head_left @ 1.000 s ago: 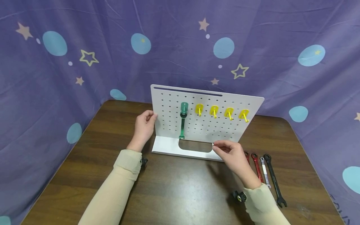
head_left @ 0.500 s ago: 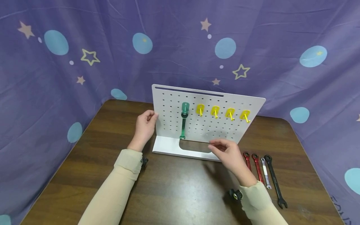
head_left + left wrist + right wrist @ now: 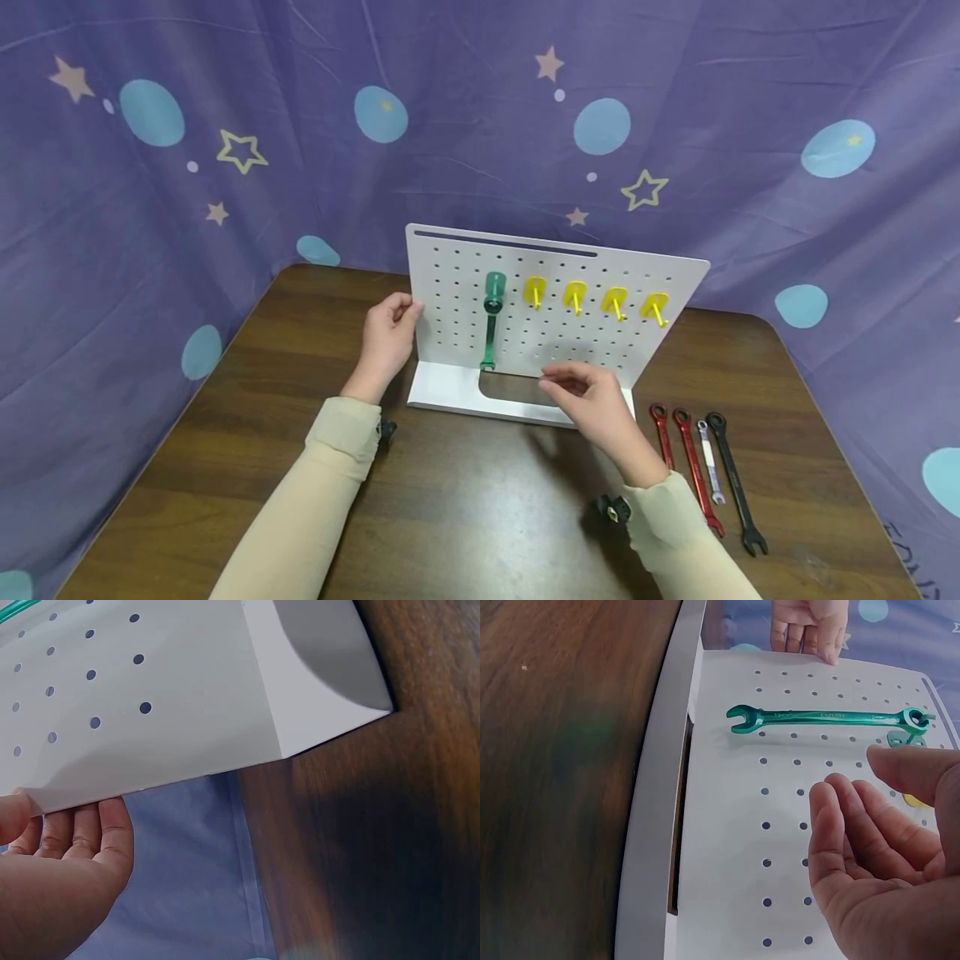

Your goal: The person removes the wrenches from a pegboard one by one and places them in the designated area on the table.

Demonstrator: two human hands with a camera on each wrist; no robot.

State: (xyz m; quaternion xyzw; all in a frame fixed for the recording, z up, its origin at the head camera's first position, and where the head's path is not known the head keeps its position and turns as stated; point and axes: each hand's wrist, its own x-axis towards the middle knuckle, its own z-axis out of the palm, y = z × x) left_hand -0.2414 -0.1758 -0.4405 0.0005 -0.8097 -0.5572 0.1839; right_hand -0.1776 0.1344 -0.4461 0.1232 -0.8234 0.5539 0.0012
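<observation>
A white pegboard [image 3: 450, 325] stands upright on its base. My left hand [image 3: 386, 337] pinches its left edge, thumb on the front face and fingers behind, as the left wrist view shows. On a green hook [image 3: 495, 283] hangs a green combination wrench [image 3: 490, 337], its open end pointing down. Before the board's lower part, right of that wrench, hovers my right hand [image 3: 596, 408]. Its fingers are loosely bent, and nothing sits between thumb and fingertips in the right wrist view, where the green wrench [image 3: 832, 718] lies beyond them.
Several yellow hooks [image 3: 575, 297] run in a row right of the green one. On the wooden table [image 3: 465, 500], right of the board, lie two red wrenches [image 3: 693, 458], a small silver wrench [image 3: 709, 458] and a long black wrench [image 3: 735, 475]. A purple curtain [image 3: 480, 167] hangs behind.
My right hand has moved left along the board's base, away from the wrenches on the table, uncovering more of the red ones. My left hand keeps its grip on the edge.
</observation>
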